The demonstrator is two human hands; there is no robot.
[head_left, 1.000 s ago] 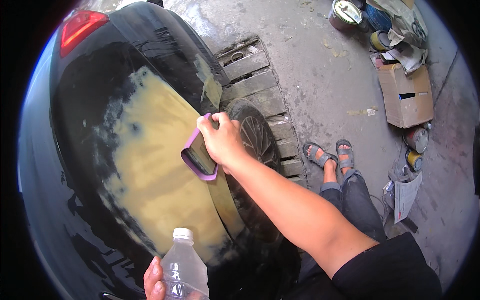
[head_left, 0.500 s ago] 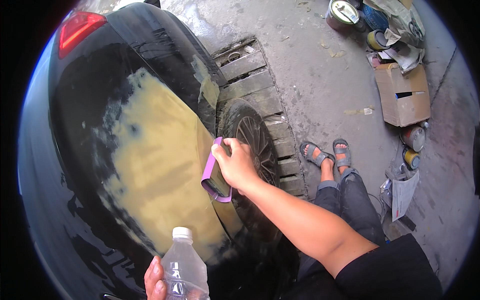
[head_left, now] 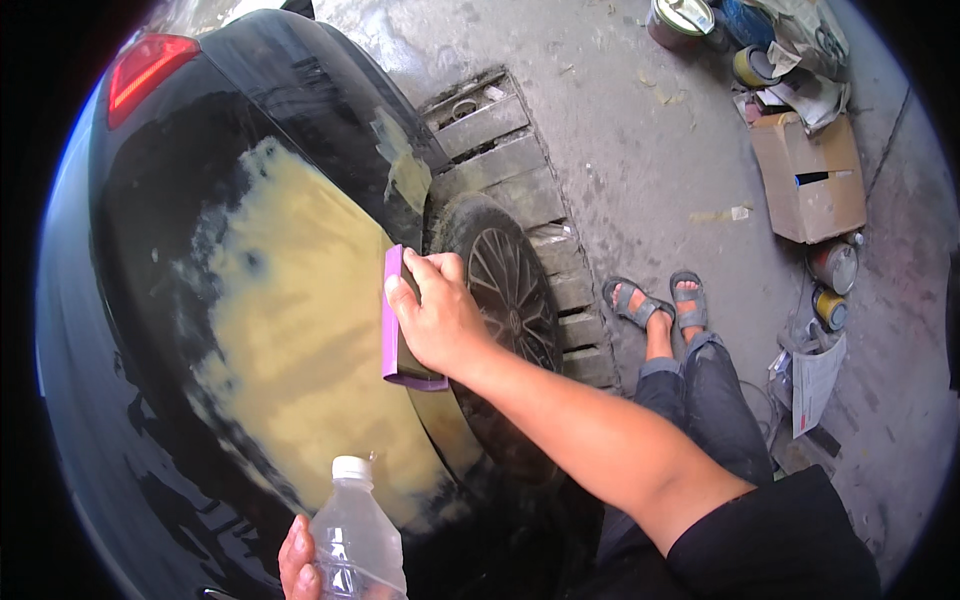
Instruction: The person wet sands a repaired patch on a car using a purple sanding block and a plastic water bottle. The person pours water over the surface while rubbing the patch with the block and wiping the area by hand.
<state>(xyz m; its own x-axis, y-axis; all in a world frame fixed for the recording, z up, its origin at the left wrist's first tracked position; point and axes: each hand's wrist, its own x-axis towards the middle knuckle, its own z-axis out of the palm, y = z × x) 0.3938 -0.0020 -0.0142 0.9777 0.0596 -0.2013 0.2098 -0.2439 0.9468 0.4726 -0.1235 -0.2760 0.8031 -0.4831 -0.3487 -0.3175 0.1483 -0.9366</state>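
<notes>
Fingers of the right hand curled over a purple sanding block, pressing it flat against the yellowish filler patch on the black car panel, the forearm stretched out from the lower right. Near the bottom edge, the left hand gripped a clear plastic bottle, cap on, upright. Just right of the block sat the wheel, over a slatted floor grate; sandalled feet stood beside it. Paint tins and a cardboard box lay far right.
</notes>
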